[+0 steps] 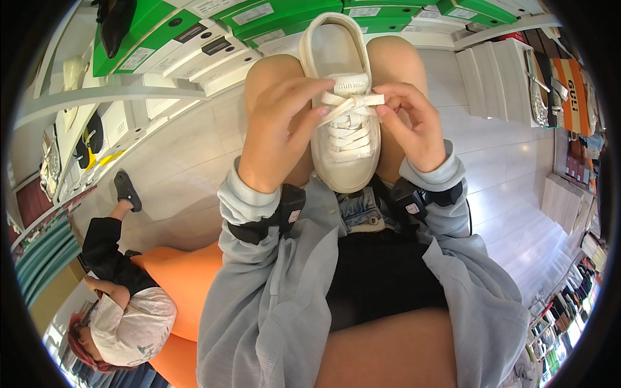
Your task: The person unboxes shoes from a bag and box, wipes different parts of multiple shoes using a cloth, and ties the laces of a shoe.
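A cream lace-up sneaker (345,172) rests on my lap between my knees, its toe towards me and its heel away. The white shoelace (356,103) is crossed down the front, with a bow or knot just below the tongue (350,83), which bears writing. My left hand (284,123) has its thumb at the left part of the bow and its index fingertip by the tongue's edge. On the other side, my right hand (412,121) holds the right-hand lace loop or end between thumb and index finger; its other fingers are curled.
Green and white shoe boxes (276,24) fill the shelf ahead. White boxes (490,80) stand stacked at right, near displayed shoes (538,92). A person (133,325) sits at left on the same orange seat (187,276). Clothes (563,310) hang at lower right.
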The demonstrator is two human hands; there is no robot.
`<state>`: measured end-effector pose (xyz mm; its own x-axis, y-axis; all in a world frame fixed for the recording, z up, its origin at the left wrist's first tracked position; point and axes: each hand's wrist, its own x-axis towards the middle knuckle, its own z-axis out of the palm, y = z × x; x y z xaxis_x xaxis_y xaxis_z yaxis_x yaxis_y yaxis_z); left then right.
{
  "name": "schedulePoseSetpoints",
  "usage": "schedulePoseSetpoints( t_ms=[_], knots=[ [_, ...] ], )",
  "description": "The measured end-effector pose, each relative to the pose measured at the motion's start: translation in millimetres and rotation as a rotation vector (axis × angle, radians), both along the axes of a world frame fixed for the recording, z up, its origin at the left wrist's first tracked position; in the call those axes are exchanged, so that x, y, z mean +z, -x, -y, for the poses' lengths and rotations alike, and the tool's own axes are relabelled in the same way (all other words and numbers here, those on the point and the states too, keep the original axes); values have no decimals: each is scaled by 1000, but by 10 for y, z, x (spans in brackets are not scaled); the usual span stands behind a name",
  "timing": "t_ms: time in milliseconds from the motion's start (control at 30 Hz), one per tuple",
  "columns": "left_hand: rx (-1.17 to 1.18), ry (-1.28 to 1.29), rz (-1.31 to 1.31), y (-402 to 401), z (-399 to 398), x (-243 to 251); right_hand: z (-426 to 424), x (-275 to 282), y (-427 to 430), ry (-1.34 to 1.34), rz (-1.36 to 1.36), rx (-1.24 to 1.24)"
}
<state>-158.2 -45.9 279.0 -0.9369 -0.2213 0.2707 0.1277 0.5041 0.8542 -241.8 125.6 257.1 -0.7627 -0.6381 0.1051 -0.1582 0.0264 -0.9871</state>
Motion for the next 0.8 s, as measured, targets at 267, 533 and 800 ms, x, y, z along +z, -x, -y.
schedulePoseSetpoints(
  t_ms=[267, 533, 800],
  knots=[
    [21, 284, -64, 4, 80, -46, 41, 40, 40, -81, -183, -42],
    [122, 667, -34, -42, 109, 72, -21, 28, 97, -104, -393, -131],
    [62, 503, -25, -102, 195, -37, -11, 43, 111, -141, -484, -127]
  ],
)
